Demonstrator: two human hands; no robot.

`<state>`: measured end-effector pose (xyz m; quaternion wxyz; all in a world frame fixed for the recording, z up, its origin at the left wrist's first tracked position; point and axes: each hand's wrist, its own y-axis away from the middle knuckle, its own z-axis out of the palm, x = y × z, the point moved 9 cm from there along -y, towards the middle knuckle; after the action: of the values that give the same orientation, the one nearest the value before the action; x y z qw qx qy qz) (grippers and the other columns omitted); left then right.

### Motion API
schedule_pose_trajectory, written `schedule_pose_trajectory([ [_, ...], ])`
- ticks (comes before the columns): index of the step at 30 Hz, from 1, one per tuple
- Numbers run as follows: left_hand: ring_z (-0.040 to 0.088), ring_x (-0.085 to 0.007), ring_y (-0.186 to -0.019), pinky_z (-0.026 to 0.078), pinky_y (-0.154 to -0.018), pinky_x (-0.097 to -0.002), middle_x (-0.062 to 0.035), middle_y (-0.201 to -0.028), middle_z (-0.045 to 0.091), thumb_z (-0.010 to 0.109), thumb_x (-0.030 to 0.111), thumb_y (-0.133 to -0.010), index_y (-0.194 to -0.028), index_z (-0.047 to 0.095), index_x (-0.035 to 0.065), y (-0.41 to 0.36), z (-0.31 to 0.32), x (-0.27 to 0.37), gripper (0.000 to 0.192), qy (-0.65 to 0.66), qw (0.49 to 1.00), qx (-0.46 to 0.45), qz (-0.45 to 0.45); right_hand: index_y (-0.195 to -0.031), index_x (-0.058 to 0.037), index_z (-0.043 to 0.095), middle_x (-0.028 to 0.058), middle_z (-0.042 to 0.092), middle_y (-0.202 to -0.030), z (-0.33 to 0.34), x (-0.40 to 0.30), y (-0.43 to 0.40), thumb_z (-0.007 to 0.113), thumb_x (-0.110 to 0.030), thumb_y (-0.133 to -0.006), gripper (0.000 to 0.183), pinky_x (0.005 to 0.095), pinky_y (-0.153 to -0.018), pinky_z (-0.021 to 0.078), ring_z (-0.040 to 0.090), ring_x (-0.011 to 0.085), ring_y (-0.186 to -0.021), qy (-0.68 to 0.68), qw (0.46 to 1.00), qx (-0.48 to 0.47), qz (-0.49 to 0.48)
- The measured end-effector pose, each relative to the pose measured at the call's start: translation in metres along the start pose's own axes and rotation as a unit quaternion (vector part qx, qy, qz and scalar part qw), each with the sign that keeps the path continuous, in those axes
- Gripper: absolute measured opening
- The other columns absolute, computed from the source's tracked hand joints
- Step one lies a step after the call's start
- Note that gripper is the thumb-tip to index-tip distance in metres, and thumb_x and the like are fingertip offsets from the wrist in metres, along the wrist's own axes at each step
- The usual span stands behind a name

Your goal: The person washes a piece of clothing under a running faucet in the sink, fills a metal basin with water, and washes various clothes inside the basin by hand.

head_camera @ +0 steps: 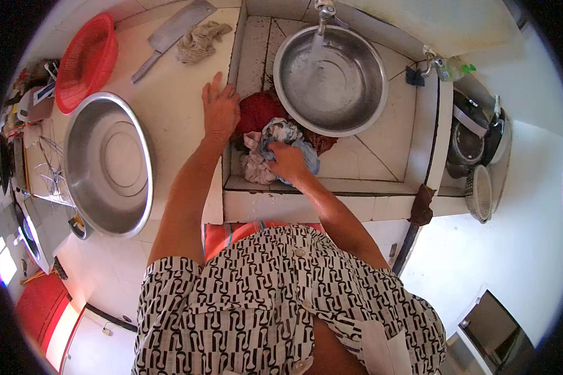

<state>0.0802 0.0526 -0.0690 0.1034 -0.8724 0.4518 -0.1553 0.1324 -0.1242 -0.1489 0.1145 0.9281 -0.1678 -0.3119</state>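
Note:
My left hand (219,112) rests on the tiled counter's edge beside the sink, fingers apart and holding nothing. Down in the tiled sink (380,157), my right hand (288,163) grips a light blue cloth (307,152). Bunched around it are a pale pink cloth (257,167), a white patterned cloth (282,130) and a dark red cloth (260,111). Part of a brown cloth (321,143) shows under the rim of a steel basin (380,84). Water runs from the tap (327,14) into this basin. My right fingertips are partly hidden in the fabric.
On the left counter stand a large steel basin (124,159) and a red plastic colander (87,65). A cleaver (176,30) lies near a crumpled beige cloth (201,42). Pans (469,140) and a light basket (478,193) sit right of the sink. A brown rag (422,205) hangs at its corner.

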Motion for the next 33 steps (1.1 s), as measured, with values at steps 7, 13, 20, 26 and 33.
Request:
schedule_pose_trajectory([
  [7,0.032,-0.0314,-0.135,0.022,-0.111,-0.0521,-0.0061,-0.115,0.060,0.065,0.007,-0.073,-0.084,0.071,0.0084,0.005,0.001,-0.007,0.013,-0.013,1.000,-0.010,-0.016,-0.128,-0.0026,0.050,0.0172,0.068,-0.088,-0.022,0.021,0.040,0.065,-0.026,-0.082,0.053,0.0397,-0.054,0.0521,0.063,0.0252,-0.060,-0.290,0.943,-0.111,0.118],
  [13,0.032,-0.0318,-0.135,0.021,-0.111,-0.0526,-0.0063,-0.115,0.060,0.064,0.007,-0.073,-0.082,0.071,0.0081,-0.001,0.006,-0.001,0.011,-0.006,1.000,-0.014,-0.006,-0.115,-0.0099,0.055,0.0090,0.066,-0.078,0.015,0.152,0.057,0.060,-0.021,-0.088,0.030,0.0254,-0.036,0.0356,0.049,0.0109,-0.047,-0.701,0.611,0.128,0.345],
  [20,0.033,-0.0321,-0.134,0.022,-0.111,-0.0542,-0.0069,-0.113,0.061,0.065,0.005,-0.072,-0.082,0.071,0.0078,0.003,0.002,-0.004,0.012,-0.004,1.000,-0.005,-0.008,-0.083,-0.0048,0.063,0.0060,0.063,-0.070,0.011,0.167,0.015,0.072,-0.019,-0.079,0.017,0.0294,-0.039,0.0347,0.048,0.0124,-0.045,-0.443,0.837,0.105,0.304],
  [26,0.033,-0.0320,-0.134,0.023,-0.110,-0.0543,-0.0072,-0.110,0.061,0.065,0.005,-0.072,-0.082,0.071,0.0071,0.004,-0.001,-0.002,0.012,-0.007,1.000,-0.012,-0.015,-0.080,-0.0007,0.063,0.0063,0.060,-0.064,-0.016,0.150,0.003,0.077,-0.018,-0.073,0.023,0.0332,-0.043,0.0407,0.053,0.0170,-0.045,-0.192,0.945,0.251,0.080],
  [33,0.032,-0.0309,-0.135,0.023,-0.111,-0.0533,-0.0063,-0.112,0.059,0.065,0.008,-0.074,-0.085,0.072,0.0083,0.010,0.002,-0.006,0.013,-0.014,1.000,0.001,-0.012,-0.072,-0.0051,0.057,0.0017,0.051,-0.054,0.001,0.145,0.047,0.064,-0.015,-0.084,0.017,0.0293,-0.036,0.0326,0.043,0.0131,-0.037,-0.529,0.795,0.123,0.271],
])
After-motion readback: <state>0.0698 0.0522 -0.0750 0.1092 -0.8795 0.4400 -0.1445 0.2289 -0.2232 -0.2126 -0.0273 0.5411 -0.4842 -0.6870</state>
